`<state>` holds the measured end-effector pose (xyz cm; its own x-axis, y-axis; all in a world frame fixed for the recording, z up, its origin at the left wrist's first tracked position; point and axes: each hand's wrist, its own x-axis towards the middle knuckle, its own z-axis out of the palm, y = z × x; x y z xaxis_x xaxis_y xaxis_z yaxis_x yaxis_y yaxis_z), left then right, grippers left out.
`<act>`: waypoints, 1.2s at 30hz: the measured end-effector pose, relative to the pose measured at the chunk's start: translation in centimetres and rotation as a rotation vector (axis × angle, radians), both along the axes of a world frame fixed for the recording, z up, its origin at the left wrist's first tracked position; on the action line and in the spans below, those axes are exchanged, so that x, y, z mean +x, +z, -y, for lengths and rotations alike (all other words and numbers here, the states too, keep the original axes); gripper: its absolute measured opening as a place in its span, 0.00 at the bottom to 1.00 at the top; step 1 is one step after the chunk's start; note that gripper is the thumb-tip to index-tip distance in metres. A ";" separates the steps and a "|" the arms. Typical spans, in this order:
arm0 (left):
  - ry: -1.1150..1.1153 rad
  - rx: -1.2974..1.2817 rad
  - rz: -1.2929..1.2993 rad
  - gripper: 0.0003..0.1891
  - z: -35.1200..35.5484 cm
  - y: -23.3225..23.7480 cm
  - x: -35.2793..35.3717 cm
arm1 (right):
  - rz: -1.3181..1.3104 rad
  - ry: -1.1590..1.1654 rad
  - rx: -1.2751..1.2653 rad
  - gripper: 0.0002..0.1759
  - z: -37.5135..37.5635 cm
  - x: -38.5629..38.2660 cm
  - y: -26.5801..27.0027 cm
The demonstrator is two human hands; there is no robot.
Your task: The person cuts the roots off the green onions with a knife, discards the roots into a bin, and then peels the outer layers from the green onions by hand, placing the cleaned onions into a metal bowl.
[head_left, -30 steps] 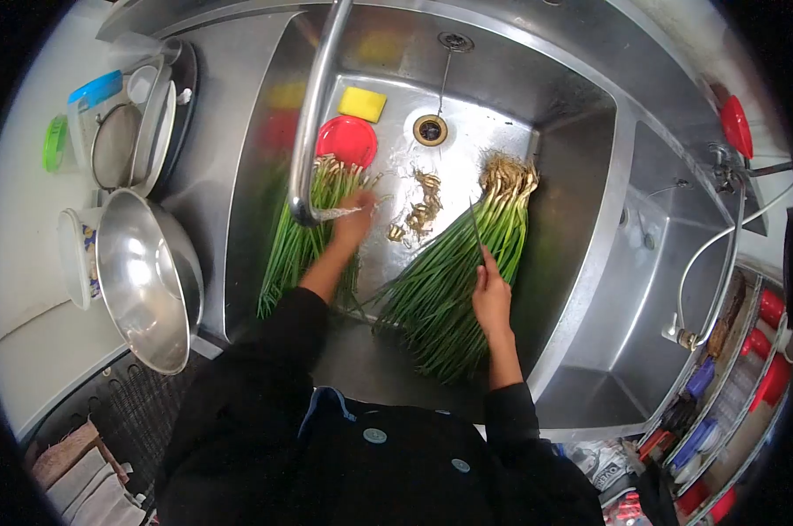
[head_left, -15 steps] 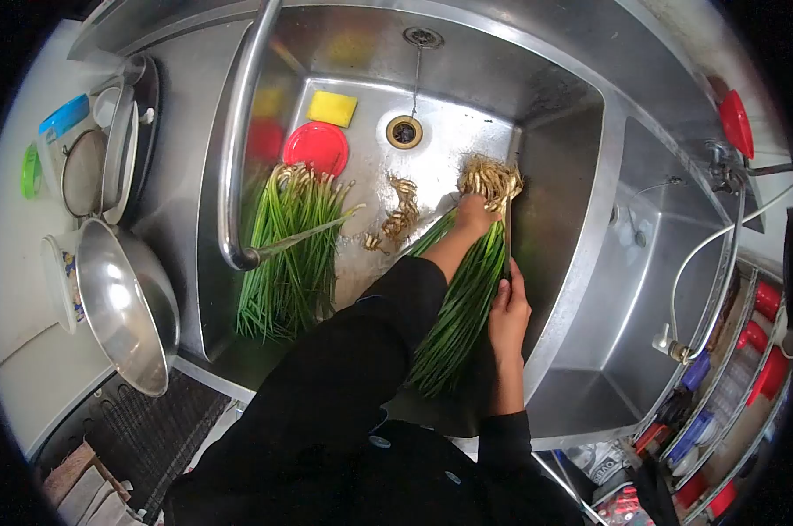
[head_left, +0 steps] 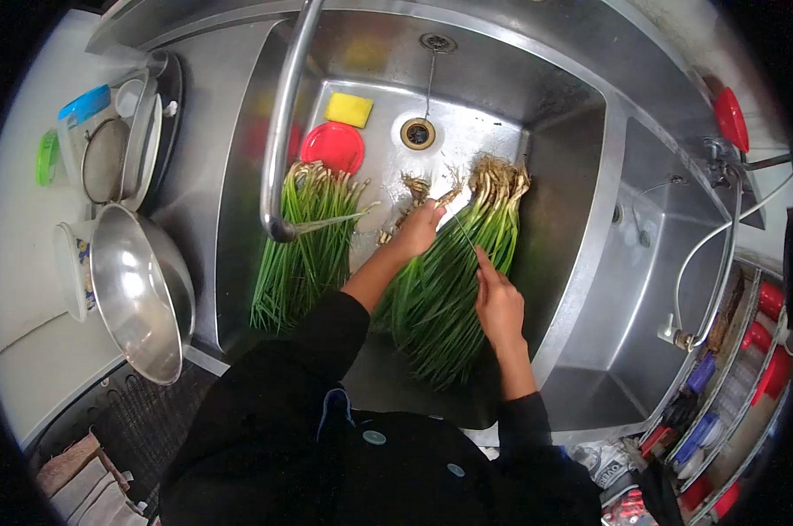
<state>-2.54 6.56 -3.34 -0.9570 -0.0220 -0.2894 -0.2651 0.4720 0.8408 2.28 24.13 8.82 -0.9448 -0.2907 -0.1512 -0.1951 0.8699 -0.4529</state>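
- Two piles of green onions lie in the large sink [head_left: 567, 188]: one left pile [head_left: 304, 254], one right pile [head_left: 449, 298], their pale roots toward the drain [head_left: 417, 133].
- The left hand [head_left: 417, 232], over the right pile's left edge, has its fingers pinching a small bit of onion [head_left: 449, 197], roots outward; how many stalks, I cannot tell.
- The right hand [head_left: 500, 307] has its fingers closed around one knife [head_left: 467, 235], its blade angled toward the left hand.
- One heap of root trimmings [head_left: 417, 187] sits between the piles, partly hidden.
- One yellow sponge [head_left: 349, 110] and one red disc [head_left: 333, 147] lie beyond the left pile.
- One steel bowl [head_left: 142, 294] and one strainer [head_left: 106, 162] stand left of the sink.
- One bag [head_left: 605, 463], lower right, bears large letters, not surely readable.
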 end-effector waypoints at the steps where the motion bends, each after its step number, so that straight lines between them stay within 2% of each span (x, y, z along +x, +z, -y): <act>1: -0.027 -0.025 0.042 0.17 0.8 1.0 0.1 | -0.025 0.028 -0.022 0.21 0.2 0.0 -0.1; 5: -0.038 -0.074 0.083 0.13 3.1 4.1 0.9 | -0.009 0.078 -0.027 0.21 2.0 -0.4 -0.2; 10: 0.002 -0.112 0.002 0.10 3.8 5.4 3.1 | 0.105 0.077 -0.147 0.20 5.9 -2.0 -5.0; 12: 0.068 -0.085 -0.275 0.08 6.2 4.6 3.7 | 0.120 0.043 -0.150 0.20 6.1 -1.9 -5.4; 14: -0.035 -0.363 -0.226 0.10 11.2 5.1 4.1 | 0.142 0.002 -0.155 0.20 6.1 -1.6 -5.2; 16: -0.033 -0.470 0.026 0.10 15.8 7.3 3.0 | 0.276 -0.063 -0.105 0.20 5.1 -1.3 -4.1; 18: 0.028 -0.533 0.388 0.13 17.6 10.8 0.3 | 0.256 -0.078 -0.137 0.20 4.1 -0.2 -5.2; 20: 0.092 -0.537 0.032 0.17 22.3 0.4 1.8 | 0.171 -0.109 -0.172 0.20 3.5 0.9 -5.7; 21: 0.110 -0.554 -0.141 0.19 24.5 -4.6 2.5 | 0.240 -0.128 -0.156 0.20 3.4 0.9 -5.0; 22: 0.116 -0.560 -0.141 0.19 23.9 -4.2 3.2 | 0.240 -0.121 -0.161 0.20 3.2 1.1 -4.6; 24: 0.285 -1.016 -0.080 0.29 19.6 -2.3 5.9 | 0.213 -0.202 -0.158 0.20 2.4 1.4 -4.1; 26: 0.236 -0.778 0.041 0.24 15.3 0.5 8.1 | 0.255 -0.258 -0.136 0.20 1.5 1.2 -3.1; 28: -0.215 -0.445 0.552 0.12 10.3 5.9 7.0 | 0.135 -0.397 -0.223 0.20 0.3 1.2 -3.0; 30: -0.075 -0.302 0.156 0.09 4.4 0.0 8.0 | 0.062 -0.409 -0.247 0.20 -0.6 1.0 -3.0; 31: -0.253 -0.245 0.176 0.07 2.1 -0.4 5.7 | 0.127 -0.463 -0.244 0.20 -0.7 0.6 -2.3; 33: -0.143 -0.143 -0.121 0.05 -2.7 -2.6 1.3 | 0.186 -0.520 -0.236 0.20 -1.2 0.2 -2.1; 34: -0.089 -0.074 -0.116 0.04 -4.8 -4.9 -1.0 | 0.112 -0.502 -0.273 0.20 -1.5 0.1 -2.3; 35: -0.129 -0.178 -0.018 0.06 -6.0 -3.8 -3.6 | 0.039 -0.481 -0.309 0.20 -1.7 0.1 -2.4; 36: 0.081 -0.073 -0.089 0.08 -7.7 -4.8 -5.1 | 0.037 -0.479 -0.307 0.20 -1.8 -0.1 -2.0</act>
